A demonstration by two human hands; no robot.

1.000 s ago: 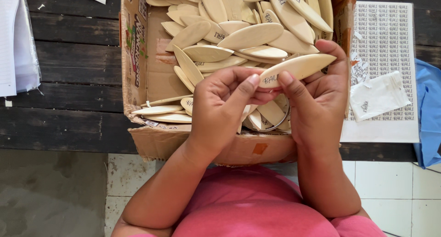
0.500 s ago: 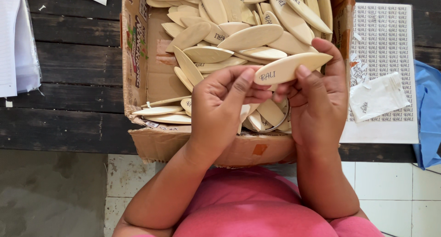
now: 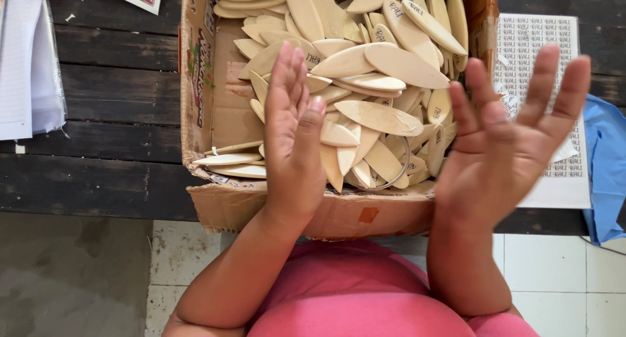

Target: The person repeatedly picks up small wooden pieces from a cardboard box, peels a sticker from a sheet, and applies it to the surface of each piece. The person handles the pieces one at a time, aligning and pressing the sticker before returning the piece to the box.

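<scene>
Left hand: the left hand (image 3: 291,138) is held open and edge-on above the box, fingers straight and together; nothing is gripped.
Right hand: the right hand (image 3: 505,144) is spread wide, palm up, over the right edge of the box; it is empty.
Box: a worn brown cardboard box (image 3: 215,125) is set on a dark wooden plank table (image 3: 111,95), its near wall sagging toward the person in the pink top (image 3: 365,298).
Pieces: pale, flat, leaf-shaped wooden pieces (image 3: 378,66) are heaped in the box, some marked in ink; a thin metal ring (image 3: 396,174) lies among them.
Progress: no piece is in hand, so the handling is judged to be between pieces, with the heap left to work through.
Relation: the heap lies under and between both hands, just beyond the fingertips, untouched.
Surroundings: a printed white sheet (image 3: 531,46) lies right of the box, blue cloth (image 3: 606,161) beyond it, white papers (image 3: 26,69) to the far left.
</scene>
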